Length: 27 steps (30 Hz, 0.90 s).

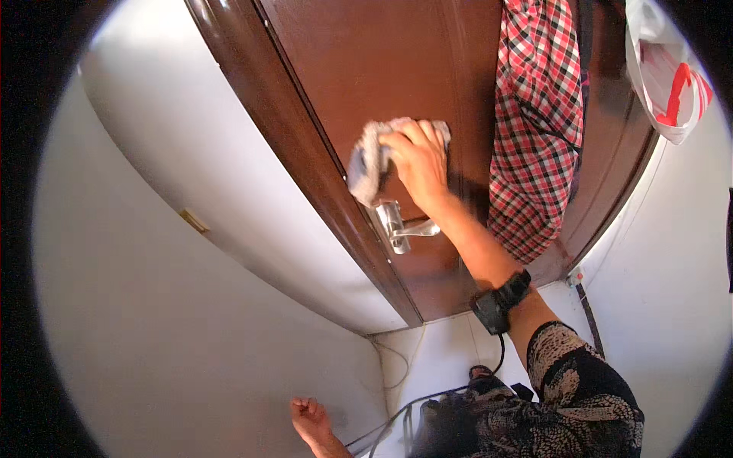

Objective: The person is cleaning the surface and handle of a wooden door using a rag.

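Note:
My right hand (pixel 421 166) presses a bunched grey-and-white cloth (pixel 365 169) against a brown wooden door (pixel 366 63). The fingers spread over the cloth, and part of it hangs loose to the left. Just below the cloth is a silver lever door handle (pixel 394 229) on its metal plate, partly near my wrist. Low in the view, my left hand (pixel 310 417) hangs by the white wall with its fingers curled in. Nothing shows in it.
A red-and-black checked garment (pixel 538 131) hangs on the door to the right. Farther right hangs a white plastic bag (pixel 647 74) with something red. White walls (pixel 172 320) flank the door. Thin cables (pixel 406 366) run over the tiled floor (pixel 452 338).

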{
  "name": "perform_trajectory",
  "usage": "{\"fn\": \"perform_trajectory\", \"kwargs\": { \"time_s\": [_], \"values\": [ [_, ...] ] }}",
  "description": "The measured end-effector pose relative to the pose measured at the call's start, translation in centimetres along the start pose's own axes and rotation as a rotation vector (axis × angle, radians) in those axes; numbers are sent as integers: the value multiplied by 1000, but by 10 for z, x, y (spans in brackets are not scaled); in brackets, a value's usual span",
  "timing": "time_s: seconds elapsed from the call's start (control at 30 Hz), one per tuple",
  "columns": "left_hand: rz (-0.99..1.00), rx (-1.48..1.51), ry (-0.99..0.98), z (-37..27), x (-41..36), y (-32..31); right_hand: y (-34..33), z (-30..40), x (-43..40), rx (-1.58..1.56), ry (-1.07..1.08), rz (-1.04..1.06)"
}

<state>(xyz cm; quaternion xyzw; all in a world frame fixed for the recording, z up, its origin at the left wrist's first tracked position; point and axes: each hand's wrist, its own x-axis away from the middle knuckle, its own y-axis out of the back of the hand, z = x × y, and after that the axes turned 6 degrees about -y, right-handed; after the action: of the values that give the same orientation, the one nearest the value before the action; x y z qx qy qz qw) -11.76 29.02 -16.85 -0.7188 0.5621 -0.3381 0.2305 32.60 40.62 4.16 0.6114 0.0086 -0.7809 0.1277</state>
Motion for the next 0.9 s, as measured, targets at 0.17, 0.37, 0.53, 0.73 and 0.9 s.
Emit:
{"fn": "perform_trajectory", "kwargs": {
  "time_s": [0.17,0.37,0.53,0.73,0.9],
  "values": [
    [-31,8,-34,7,15,-21,3,-9,47,-17,-7,118],
    [7,29,-59,9,17,-22,7,-26,60,-16,33,228],
    [16,-8,-63,9,22,-19,20,-19,-16,-48,59,0],
    [71,-11,-138,15,29,-38,4,-27,81,55,93,323],
    [-50,97,-108,25,31,-32,15,-20,-17,54,189,127]
  ]
}}
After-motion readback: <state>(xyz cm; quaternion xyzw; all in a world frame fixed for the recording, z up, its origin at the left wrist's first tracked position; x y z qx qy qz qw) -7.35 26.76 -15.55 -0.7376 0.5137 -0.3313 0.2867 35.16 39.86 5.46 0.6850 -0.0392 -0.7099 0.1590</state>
